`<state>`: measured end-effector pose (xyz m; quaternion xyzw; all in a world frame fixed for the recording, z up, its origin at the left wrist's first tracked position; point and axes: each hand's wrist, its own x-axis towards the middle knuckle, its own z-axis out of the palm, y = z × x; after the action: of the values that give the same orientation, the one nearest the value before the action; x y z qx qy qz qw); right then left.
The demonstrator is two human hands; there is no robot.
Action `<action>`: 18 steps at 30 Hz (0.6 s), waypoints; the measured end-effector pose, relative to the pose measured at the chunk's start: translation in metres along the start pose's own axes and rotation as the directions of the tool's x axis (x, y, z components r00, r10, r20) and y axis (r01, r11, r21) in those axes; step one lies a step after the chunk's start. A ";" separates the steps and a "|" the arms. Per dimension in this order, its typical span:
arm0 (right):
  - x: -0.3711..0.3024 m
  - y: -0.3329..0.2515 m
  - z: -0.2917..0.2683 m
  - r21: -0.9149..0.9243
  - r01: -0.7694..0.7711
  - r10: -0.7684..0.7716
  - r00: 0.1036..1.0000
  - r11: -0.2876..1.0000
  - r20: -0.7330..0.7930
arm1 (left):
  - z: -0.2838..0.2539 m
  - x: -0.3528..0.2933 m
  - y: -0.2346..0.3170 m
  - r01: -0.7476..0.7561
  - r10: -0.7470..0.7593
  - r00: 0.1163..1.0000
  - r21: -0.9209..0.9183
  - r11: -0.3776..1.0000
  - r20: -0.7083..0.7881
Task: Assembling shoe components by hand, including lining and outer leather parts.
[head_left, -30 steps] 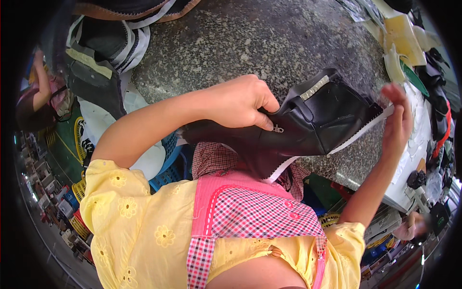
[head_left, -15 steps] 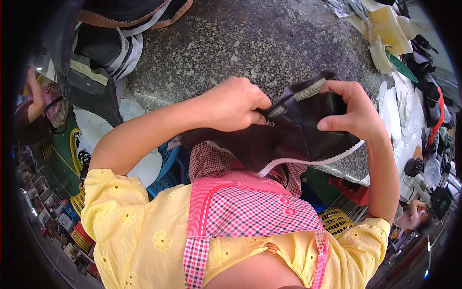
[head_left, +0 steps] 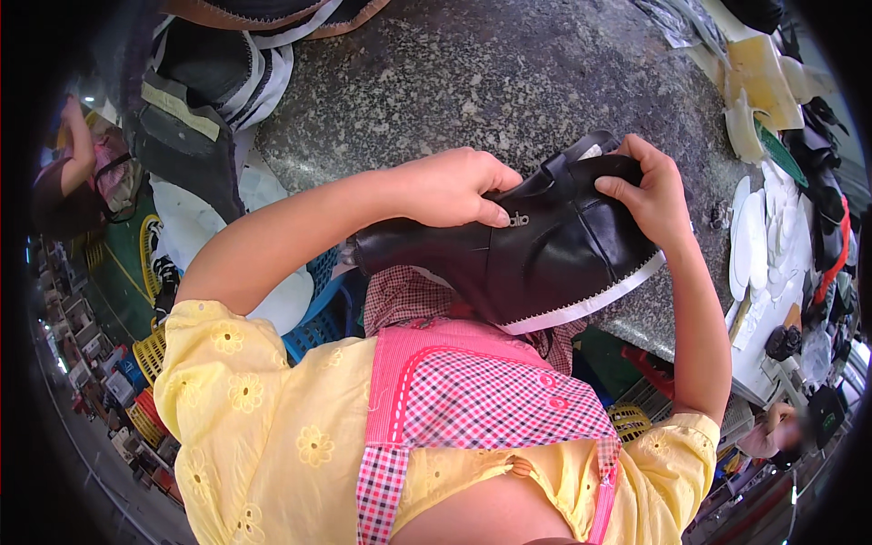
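Observation:
A glossy black shoe upper [head_left: 545, 263] with a white zigzag-stitched lower edge lies across my lap side of the stone table, between my hands. My left hand [head_left: 463, 188] pinches its top edge, the thumb beside a small metal emblem [head_left: 519, 220] on the side. Farther right, my right hand [head_left: 649, 189] grips the far rim near the rounded toe part, thumb on the outside and fingers tucked behind. A strap or folded band [head_left: 568, 156] stands up at the rim between the hands. The upper's left end passes under my left forearm.
The speckled stone table [head_left: 409, 100] spreads beyond my hands. More black uppers with white edging [head_left: 204, 73] are stacked at the left. White sole-shaped pieces [head_left: 767, 227] and a yellowish block [head_left: 758, 82] sit on the right. A blue basket [head_left: 318, 318] stands below left; another person [head_left: 77, 182] is at far left.
The upper has been turned and opened out, so its rounded outer side and emblem now show. My right hand has shifted slightly left along the rim; the view has moved a little.

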<state>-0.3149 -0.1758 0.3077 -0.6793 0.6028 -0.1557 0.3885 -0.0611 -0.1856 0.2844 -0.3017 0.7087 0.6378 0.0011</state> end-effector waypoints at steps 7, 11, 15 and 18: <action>0.008 -0.010 -0.001 -0.163 -0.027 0.036 0.998 0.986 0.050 | -0.006 0.007 0.027 0.151 -0.149 0.989 0.113 0.982 -0.023; 0.012 -0.014 -0.003 -0.202 -0.057 0.076 0.993 0.978 0.088 | -0.003 0.015 0.021 0.166 -0.135 0.969 0.144 0.976 -0.207; 0.013 -0.015 -0.001 -0.246 -0.052 0.078 0.992 0.968 0.097 | 0.003 0.011 0.020 0.171 -0.128 0.956 0.149 0.974 -0.264; 0.011 -0.012 0.000 -0.188 -0.085 0.103 0.990 0.979 0.091 | 0.006 0.012 0.022 0.188 -0.150 0.942 0.103 0.977 -0.299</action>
<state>-0.3041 -0.1862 0.3141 -0.6898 0.6258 -0.0467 0.3611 -0.0826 -0.1853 0.2987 -0.4510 0.7127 0.5366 -0.0281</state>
